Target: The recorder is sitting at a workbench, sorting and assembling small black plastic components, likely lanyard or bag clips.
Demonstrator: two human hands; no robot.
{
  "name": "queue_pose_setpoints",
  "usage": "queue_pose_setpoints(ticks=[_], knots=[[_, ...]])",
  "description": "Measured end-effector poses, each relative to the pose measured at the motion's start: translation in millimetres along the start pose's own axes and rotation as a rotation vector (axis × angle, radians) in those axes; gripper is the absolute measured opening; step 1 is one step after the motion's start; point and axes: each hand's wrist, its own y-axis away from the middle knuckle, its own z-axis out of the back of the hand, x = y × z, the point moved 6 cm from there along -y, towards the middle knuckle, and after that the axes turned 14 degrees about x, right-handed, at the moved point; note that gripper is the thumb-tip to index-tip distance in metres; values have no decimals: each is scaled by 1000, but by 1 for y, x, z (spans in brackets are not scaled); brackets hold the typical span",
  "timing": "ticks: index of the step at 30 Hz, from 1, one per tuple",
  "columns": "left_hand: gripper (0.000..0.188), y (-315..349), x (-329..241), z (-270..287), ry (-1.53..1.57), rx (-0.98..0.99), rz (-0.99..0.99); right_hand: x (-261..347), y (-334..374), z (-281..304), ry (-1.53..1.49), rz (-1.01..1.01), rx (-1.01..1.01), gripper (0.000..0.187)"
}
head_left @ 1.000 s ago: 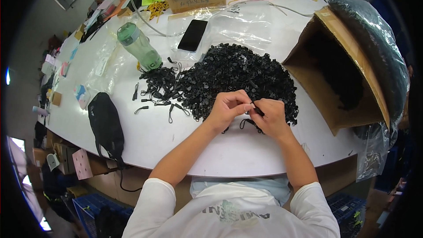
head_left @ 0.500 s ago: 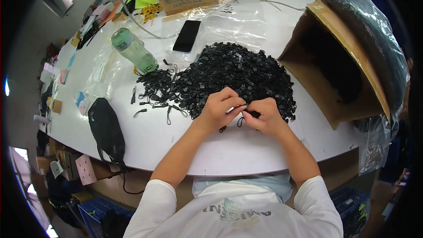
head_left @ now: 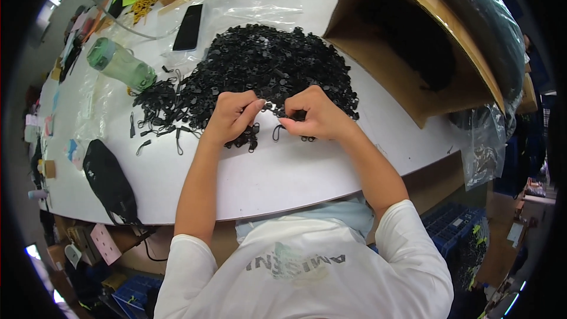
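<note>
Both my hands work at the near edge of a heap of small black zipper sliders [head_left: 266,62]. My left hand [head_left: 233,117] is closed, thumb and forefinger pinched together, with tiny black pieces right at its fingertips. My right hand [head_left: 319,113] is curled beside it, fingers bent toward the thumb; whatever is in it is too dark to name. Just under the right thumb shows a black cord loop [head_left: 276,133], and I cannot tell whether it is held or lying on the table. A small cluster of sliders [head_left: 251,137] lies beneath my left hand. Black corded zipper pulls [head_left: 158,101] are scattered left of the heap.
A green bottle [head_left: 121,64] lies tilted on the left, with a black pouch [head_left: 109,180] nearer me. Behind the heap are a black phone [head_left: 188,28] and clear plastic sheeting [head_left: 260,0]. An open cardboard box [head_left: 378,62] with dark contents stands on the right of the white table [head_left: 283,183].
My hands have parted, the left moving left, leaving a gap between them where they were together before. The whole view has shifted, so the table's things appear farther left and higher.
</note>
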Motion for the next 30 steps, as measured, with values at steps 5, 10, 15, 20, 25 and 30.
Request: queue_pose_setpoints(ticks=[5, 10, 15, 20, 25, 30], knots=[[29, 16, 13, 18, -7, -129, 116, 1, 1, -6, -382, -165, 244, 28], [15, 18, -31, 31, 109, -215, -72, -8, 8, 15, -438, -147, 127, 28], [47, -17, -190, -21, 956, 165, -565, -80, 112, 140, -1192, 275, -1172, 57], [46, -40, -230, -69, 1314, 206, -705, -101, 129, 132, -1133, 219, -1406, 36], [63, -12, -271, -93, 1718, 243, -607, -77, 61, 82, -1089, -22, -1069, 23], [82, -8, -284, -94, 2106, 198, -488, -57, 39, 63, -779, -163, -882, 13]])
